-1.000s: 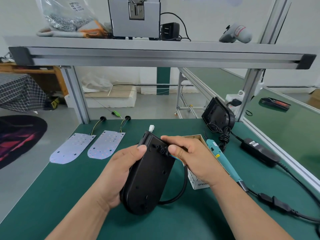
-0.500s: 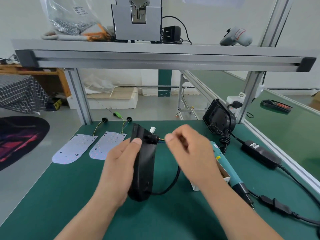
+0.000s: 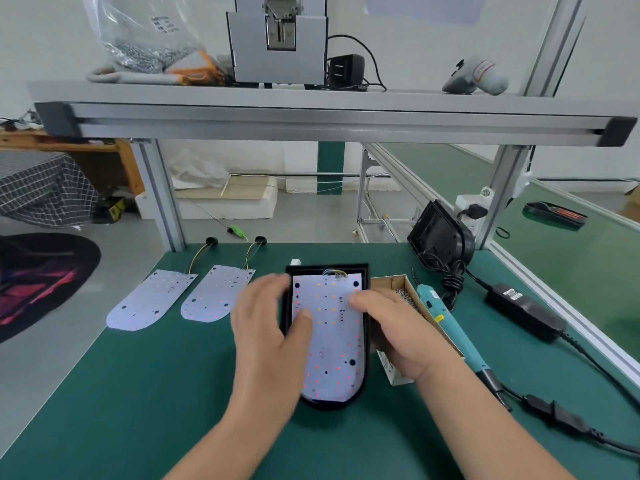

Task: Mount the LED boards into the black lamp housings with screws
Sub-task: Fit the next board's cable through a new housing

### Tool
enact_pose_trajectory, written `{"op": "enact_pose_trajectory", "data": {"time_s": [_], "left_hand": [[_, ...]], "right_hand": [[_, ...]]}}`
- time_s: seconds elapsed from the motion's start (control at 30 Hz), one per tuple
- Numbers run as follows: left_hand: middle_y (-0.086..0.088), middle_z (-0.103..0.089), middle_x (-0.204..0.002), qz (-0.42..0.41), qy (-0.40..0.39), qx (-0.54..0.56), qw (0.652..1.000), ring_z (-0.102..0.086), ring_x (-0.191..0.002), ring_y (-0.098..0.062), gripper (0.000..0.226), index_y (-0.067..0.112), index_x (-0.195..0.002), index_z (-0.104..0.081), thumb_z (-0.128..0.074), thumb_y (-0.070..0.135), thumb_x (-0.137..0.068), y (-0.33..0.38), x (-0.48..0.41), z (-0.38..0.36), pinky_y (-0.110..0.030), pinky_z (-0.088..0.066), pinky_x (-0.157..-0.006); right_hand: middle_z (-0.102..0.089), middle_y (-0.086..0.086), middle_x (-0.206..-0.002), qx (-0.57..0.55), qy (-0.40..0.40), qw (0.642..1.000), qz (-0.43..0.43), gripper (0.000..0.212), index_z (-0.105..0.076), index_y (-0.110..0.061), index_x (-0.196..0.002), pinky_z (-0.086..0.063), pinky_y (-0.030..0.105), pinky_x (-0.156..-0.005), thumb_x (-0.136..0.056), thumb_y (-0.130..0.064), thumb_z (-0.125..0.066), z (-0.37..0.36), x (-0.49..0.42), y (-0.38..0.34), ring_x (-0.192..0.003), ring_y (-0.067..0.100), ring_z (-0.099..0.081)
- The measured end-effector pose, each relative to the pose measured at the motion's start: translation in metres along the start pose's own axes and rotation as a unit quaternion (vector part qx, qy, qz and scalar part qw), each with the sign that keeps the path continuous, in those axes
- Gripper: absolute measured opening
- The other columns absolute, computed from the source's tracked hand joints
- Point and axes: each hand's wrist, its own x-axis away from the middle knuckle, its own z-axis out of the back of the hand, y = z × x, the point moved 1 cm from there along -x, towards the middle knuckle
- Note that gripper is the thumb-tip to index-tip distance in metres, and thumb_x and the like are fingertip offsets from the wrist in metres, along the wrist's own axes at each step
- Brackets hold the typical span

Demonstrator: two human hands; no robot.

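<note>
The black lamp housing [image 3: 329,405] lies open side up in the middle of the green mat [image 3: 138,393], its rounded end towards the person; an LED board [image 3: 332,351] sits inside it, framed by the black rim all round. Both hands are laid on it, I'd judge to settle the board flat before any screw goes in. The left hand [image 3: 266,334] reaches over the left rim with its thumb [image 3: 303,323] pressed on the board, its fingers loose and blurred, clasping nothing. The right hand [image 3: 398,327] comes over the right rim with fingers stretched flat onto the board's far part, likewise gripping nothing. A small bunch of wires [image 3: 334,273] shows at the board's far edge.

Just right of the housing stands a cardboard box of screws [image 3: 388,284], and beside that a teal electric screwdriver [image 3: 450,327]. The right wrist lies across the box's near end, so that hand would have to lift off first. Two spare boards [image 3: 149,299] [image 3: 216,294] wait far left; a second housing [image 3: 440,233] leans far right, with a power brick [image 3: 523,311] beyond.
</note>
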Motion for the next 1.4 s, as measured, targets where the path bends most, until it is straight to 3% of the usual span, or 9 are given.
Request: {"op": "enact_pose_trajectory", "data": {"time_s": [0.13, 0.3, 0.6, 0.8, 0.97, 1.13, 1.2, 1.3, 1.4], "left_hand": [[0.014, -0.076, -0.115, 0.153, -0.091, 0.121, 0.976, -0.071, -0.107, -0.003, 0.043, 0.036, -0.136, -0.064, -0.071, 0.048, -0.095, -0.009, -0.021, 0.014, -0.029, -0.053, -0.092], [0.003, -0.079, -0.104, 0.156, -0.099, 0.135, 0.974, -0.074, -0.104, -0.028, 0.023, 0.039, -0.100, -0.073, -0.066, 0.049, -0.081, -0.010, -0.018, 0.010, -0.056, -0.058, -0.098], [0.000, -0.080, -0.102, 0.169, -0.093, 0.180, 0.965, -0.075, -0.103, -0.032, 0.021, 0.045, -0.106, -0.071, -0.067, 0.049, -0.086, -0.012, -0.015, 0.007, -0.061, -0.058, -0.099], [-0.017, -0.079, -0.105, 0.198, -0.093, 0.214, 0.952, -0.071, -0.105, -0.049, 0.024, 0.033, -0.108, -0.074, -0.069, 0.038, -0.085, -0.010, -0.014, 0.006, -0.069, -0.056, -0.097], [-0.005, -0.080, -0.115, 0.214, -0.120, 0.250, 0.937, -0.076, -0.110, -0.033, 0.014, 0.030, -0.108, -0.076, -0.063, 0.030, -0.104, -0.014, -0.013, 0.007, -0.054, -0.062, -0.095], [-0.012, -0.078, -0.123, 0.235, -0.166, 0.334, 0.897, -0.078, -0.106, -0.032, 0.022, 0.020, -0.118, -0.076, -0.061, 0.032, -0.107, -0.007, -0.014, 0.011, -0.039, -0.063, -0.078], [-0.013, -0.077, -0.126, 0.240, -0.182, 0.352, 0.886, -0.076, -0.110, -0.035, 0.025, 0.020, -0.121, -0.075, -0.065, 0.035, -0.104, -0.005, -0.011, 0.011, -0.042, -0.063, -0.080], [-0.016, -0.075, -0.129, 0.255, -0.200, 0.362, 0.874, -0.074, -0.115, -0.039, 0.036, 0.016, -0.125, -0.074, -0.069, 0.039, -0.099, -0.004, -0.010, 0.011, -0.046, -0.064, -0.084], [-0.022, -0.072, -0.132, 0.316, -0.231, 0.384, 0.836, -0.072, -0.118, -0.042, 0.057, 0.006, -0.130, -0.074, -0.075, 0.045, -0.087, -0.002, -0.012, 0.015, -0.048, -0.063, -0.087]], "right_hand": [[-0.074, -0.006, -0.072, -0.032, -0.012, 0.999, -0.013, 0.022, -0.070, -0.013, -0.090, -0.046, 0.020, -0.043, -0.075, -0.028, -0.065, 0.002, 0.000, 0.003, -0.056, 0.006, -0.067], [-0.078, -0.017, -0.108, 0.062, 0.070, 0.992, 0.089, 0.037, -0.077, -0.027, -0.115, -0.052, 0.029, -0.094, -0.087, -0.050, -0.071, -0.002, -0.009, 0.004, -0.109, 0.008, -0.071], [-0.075, -0.006, -0.096, 0.242, 0.037, 0.963, 0.112, 0.025, -0.072, -0.028, -0.102, -0.055, 0.048, -0.091, -0.090, -0.049, -0.067, 0.000, -0.008, 0.004, -0.092, 0.015, -0.069], [-0.074, -0.011, -0.093, 0.297, 0.059, 0.940, 0.159, 0.009, -0.066, -0.036, -0.100, -0.057, 0.037, -0.079, -0.094, -0.035, -0.071, -0.002, -0.007, 0.005, -0.081, 0.010, -0.068], [-0.079, -0.002, -0.100, 0.042, 0.005, 0.997, 0.071, 0.052, -0.078, -0.022, -0.105, -0.056, 0.029, -0.065, -0.097, -0.066, -0.052, 0.006, -0.005, -0.006, -0.074, 0.013, -0.067], [-0.077, 0.000, -0.105, 0.080, -0.042, 0.992, 0.087, 0.029, -0.077, -0.019, -0.118, -0.059, 0.029, -0.070, -0.101, -0.011, -0.055, 0.000, 0.000, -0.005, -0.085, 0.020, -0.073], [-0.078, -0.013, -0.118, 0.193, -0.069, 0.974, 0.093, 0.043, -0.076, -0.041, -0.120, -0.060, 0.031, -0.091, -0.098, -0.008, -0.058, -0.005, 0.006, 0.003, -0.111, 0.009, -0.073], [-0.074, -0.033, -0.106, 0.291, -0.032, 0.947, 0.132, 0.044, -0.069, -0.062, -0.103, -0.050, 0.004, -0.076, -0.093, -0.020, -0.063, -0.012, 0.014, -0.005, -0.098, -0.016, -0.066], [-0.080, -0.016, -0.099, 0.303, -0.013, 0.936, 0.177, 0.034, -0.079, -0.033, -0.098, -0.057, 0.019, -0.079, -0.096, -0.002, -0.063, -0.008, 0.011, -0.008, -0.093, -0.002, -0.072]]}}
